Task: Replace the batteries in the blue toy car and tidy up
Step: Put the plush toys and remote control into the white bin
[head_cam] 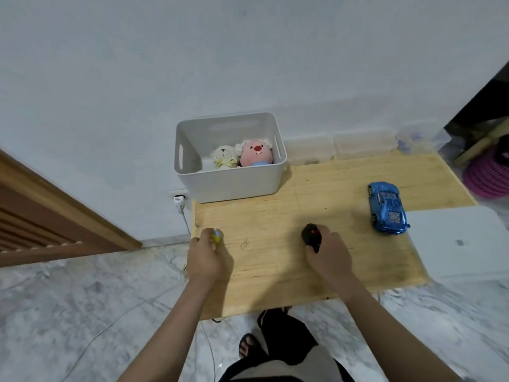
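Fingers of the left hand (pixel 207 259) are curling round a small yellow-and-blue object (pixel 216 236), while the right hand (pixel 329 253) is gripping a black remote (pixel 311 236), the blue toy car (pixel 387 207) sitting apart on the wooden table (pixel 270 216).

The blue toy car (pixel 387 207) lies belly-up on the right part of the low wooden table (pixel 275 216), its wheels in the air and a grey rectangular panel showing on its underside (whether a cover sits on that panel cannot be told). A black remote control (pixel 311 237) with a red button is gripped in the right hand (pixel 329 256), near the car but apart from it. The left hand (pixel 205 256) pinches a small yellow-and-blue object (pixel 216 236), too blurred to identify, at the table's left edge.
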Action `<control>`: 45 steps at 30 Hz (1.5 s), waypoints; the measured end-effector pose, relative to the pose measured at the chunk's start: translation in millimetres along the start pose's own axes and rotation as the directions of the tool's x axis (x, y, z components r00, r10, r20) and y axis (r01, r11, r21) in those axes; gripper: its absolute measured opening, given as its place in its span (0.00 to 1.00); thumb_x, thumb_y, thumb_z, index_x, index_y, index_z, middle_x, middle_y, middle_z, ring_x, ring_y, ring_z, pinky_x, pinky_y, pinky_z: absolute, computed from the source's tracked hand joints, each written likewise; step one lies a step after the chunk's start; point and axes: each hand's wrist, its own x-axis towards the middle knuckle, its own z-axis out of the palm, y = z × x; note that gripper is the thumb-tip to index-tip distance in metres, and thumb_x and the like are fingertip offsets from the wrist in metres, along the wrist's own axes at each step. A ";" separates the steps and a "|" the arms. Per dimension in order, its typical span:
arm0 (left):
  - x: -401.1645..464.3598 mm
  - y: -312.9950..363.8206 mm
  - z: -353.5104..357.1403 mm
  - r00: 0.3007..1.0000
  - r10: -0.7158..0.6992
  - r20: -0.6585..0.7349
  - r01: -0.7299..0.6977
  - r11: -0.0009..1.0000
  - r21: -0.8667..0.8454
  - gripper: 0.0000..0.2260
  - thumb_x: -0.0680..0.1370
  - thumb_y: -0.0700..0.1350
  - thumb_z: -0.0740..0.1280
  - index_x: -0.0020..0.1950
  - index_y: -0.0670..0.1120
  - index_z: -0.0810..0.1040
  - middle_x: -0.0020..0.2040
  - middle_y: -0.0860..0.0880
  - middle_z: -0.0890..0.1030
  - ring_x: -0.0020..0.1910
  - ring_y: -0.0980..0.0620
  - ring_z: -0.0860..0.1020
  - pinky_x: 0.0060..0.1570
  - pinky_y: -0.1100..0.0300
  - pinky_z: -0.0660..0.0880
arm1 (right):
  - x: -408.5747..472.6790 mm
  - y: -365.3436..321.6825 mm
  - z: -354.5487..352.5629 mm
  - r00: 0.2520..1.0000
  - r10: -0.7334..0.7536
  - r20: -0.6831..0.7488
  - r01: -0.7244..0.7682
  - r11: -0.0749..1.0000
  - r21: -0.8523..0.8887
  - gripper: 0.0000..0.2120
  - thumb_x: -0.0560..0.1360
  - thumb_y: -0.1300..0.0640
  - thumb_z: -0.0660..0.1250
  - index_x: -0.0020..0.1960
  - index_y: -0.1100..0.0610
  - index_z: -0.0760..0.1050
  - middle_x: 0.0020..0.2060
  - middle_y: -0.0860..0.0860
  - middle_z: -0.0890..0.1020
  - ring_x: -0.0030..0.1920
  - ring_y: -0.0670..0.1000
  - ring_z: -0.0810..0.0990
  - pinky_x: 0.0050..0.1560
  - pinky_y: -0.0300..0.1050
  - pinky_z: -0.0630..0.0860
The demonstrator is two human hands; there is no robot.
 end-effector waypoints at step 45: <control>237.1 118.8 -43.5 0.967 0.027 0.253 -0.195 0.715 0.671 0.15 0.76 0.35 0.61 0.63 0.38 0.71 0.61 0.39 0.76 0.61 0.43 0.76 0.55 0.53 0.76 | 174.9 -213.7 -68.0 0.825 -0.359 0.437 0.510 0.805 -0.302 0.17 0.70 0.63 0.66 0.58 0.62 0.76 0.54 0.58 0.80 0.52 0.57 0.79 0.46 0.45 0.73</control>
